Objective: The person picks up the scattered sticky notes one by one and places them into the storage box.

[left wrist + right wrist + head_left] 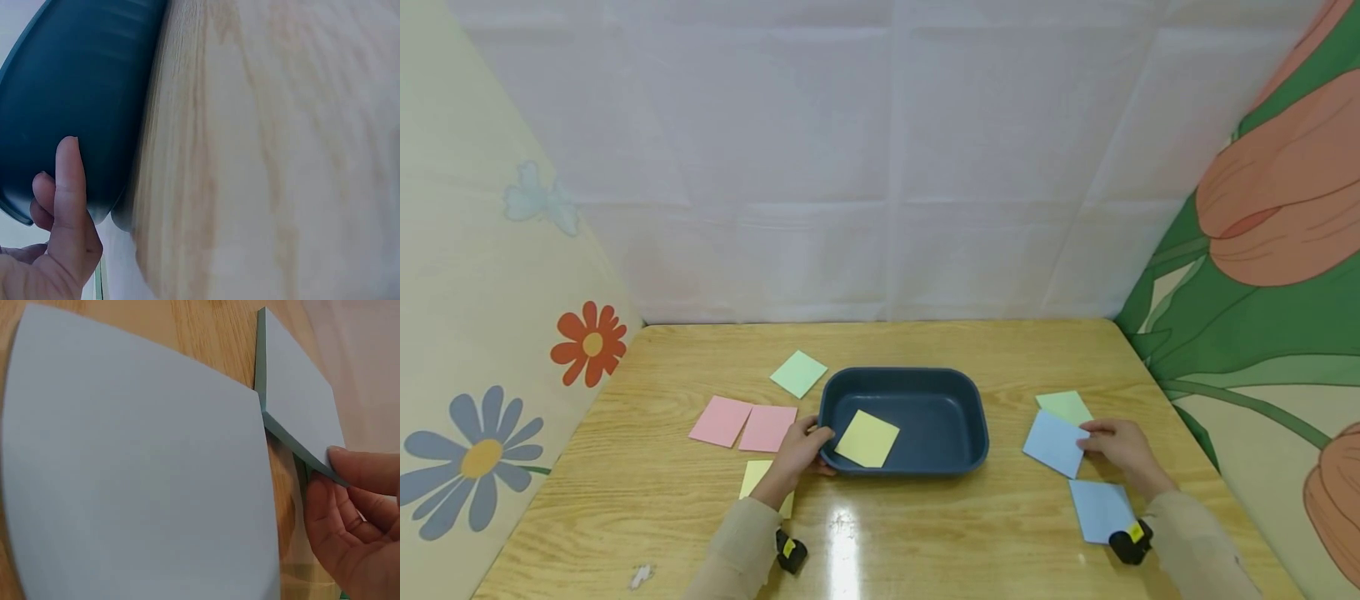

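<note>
A dark blue rectangular basin [936,421] stands mid-table with a yellow sticky note pad [867,439] lying inside at its left. My left hand [801,450] grips the basin's left end, thumb at the rim; in the left wrist view, fingers [70,187] lie against the outer wall. At the right, my right hand [1116,446] pinches a blue sticky note pad [1052,443] by its edge, thumb on top. That pad looks tilted in the right wrist view and partly covers a green pad [1066,405]. Nearer the wrist lies another blue pad [137,462], flat on the wood.
Two pink pads [720,421] lie side by side left of the basin, with a green pad [799,373] behind them. My left forearm partly hides a yellow pad [755,475]. A white mark [641,576] shows near the table's front left. White cloth [850,167] hangs behind.
</note>
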`<state>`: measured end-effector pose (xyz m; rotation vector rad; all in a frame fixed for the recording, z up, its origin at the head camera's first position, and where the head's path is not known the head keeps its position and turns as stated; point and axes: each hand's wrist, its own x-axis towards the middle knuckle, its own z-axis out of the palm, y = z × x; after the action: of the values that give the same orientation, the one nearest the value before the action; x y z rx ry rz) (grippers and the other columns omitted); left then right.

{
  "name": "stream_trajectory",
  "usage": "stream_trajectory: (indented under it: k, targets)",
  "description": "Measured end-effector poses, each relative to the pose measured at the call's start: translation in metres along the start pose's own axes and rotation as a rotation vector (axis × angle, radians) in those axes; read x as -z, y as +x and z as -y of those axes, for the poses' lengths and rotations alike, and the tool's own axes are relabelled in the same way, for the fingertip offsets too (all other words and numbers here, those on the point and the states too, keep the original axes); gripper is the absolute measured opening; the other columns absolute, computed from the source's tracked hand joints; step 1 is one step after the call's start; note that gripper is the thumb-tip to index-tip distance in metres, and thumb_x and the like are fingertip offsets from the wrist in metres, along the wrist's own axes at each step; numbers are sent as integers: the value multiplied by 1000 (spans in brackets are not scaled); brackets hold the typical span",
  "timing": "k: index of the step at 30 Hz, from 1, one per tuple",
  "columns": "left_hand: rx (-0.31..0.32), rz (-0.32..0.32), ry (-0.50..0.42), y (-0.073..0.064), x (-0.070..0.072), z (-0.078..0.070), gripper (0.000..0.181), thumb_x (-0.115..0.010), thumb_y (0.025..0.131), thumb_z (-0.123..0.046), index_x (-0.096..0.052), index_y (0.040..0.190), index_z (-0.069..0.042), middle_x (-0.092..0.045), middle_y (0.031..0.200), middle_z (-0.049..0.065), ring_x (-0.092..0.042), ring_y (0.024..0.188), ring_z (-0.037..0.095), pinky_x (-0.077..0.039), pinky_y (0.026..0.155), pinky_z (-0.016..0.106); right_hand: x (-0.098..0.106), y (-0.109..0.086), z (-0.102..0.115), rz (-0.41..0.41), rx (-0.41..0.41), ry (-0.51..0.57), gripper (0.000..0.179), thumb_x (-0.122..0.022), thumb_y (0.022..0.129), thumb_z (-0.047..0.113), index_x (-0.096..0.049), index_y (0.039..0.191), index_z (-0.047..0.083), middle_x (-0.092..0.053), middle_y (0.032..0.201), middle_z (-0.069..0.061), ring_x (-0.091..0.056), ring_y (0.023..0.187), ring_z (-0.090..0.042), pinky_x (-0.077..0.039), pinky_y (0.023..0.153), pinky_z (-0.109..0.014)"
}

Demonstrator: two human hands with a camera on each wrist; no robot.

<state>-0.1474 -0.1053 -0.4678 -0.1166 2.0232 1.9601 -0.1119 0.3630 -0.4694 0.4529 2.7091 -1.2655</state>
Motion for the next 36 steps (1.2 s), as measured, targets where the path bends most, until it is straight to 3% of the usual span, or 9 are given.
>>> stream_trajectory:
  k: [5,13,19,26,36]
  targets:
    - [6,1,14,-5,-2,-7,43,-48,85,-3,-43,124,14,-56,66,14,-51,41,13,-56,50,40,-1,0,0,21,7,65,43,-64,82,10,-51,113,-17,-58,104,-25,-59,84,-19,-53,66,-25]
    - [7,-34,-9,12,2,14,43,-52,83,-6,-46,123,9,-57,66,14,-50,40,14,-56,47,40,-3,1,4,66,-9,203,44,-58,86,7,-43,119,-18,-55,103,-23,-60,77,-12,-55,69,-28]
    - [2,-47,0,14,1,18,44,-52,83,-7,-47,123,9,-56,65,13,-49,40,14,-55,47,41,-1,3,6,105,-6,267,42,-59,86,7,-44,117,-17,-56,97,-12,-58,77,-8,-55,71,-27]
    - [-1,2,9,-5,-2,-7,44,-49,84,-3,-43,124,14,-58,68,17,-51,41,13,-56,50,39,0,1,13,117,-11,276,41,-57,87,5,-42,118,-17,-55,100,-13,-57,79,-6,-55,72,-26]
    - [-6,4,18,-6,-2,-7,44,-49,84,-4,-42,124,14,-59,76,24,-53,42,14,-56,49,39,4,0,22,127,23,308,34,-57,86,5,-46,112,-13,-54,92,-2,-56,77,-4,-54,72,-26]
